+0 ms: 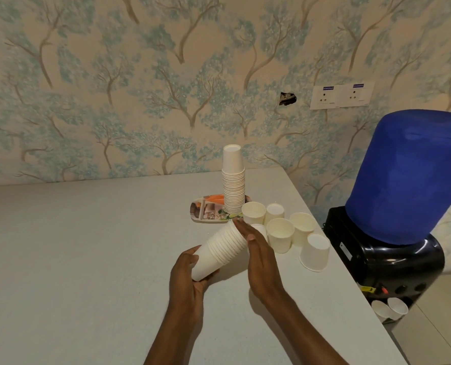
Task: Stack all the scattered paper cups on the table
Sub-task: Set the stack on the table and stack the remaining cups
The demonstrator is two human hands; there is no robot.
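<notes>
Two hands (190,275) hold one cup stack (219,248).

White cups (224,248), blue bottle (406,177)

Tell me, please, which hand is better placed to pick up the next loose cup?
The right hand: it lies open against the held stack, beside the loose cups, while the left hand grips the stack's base.
</notes>
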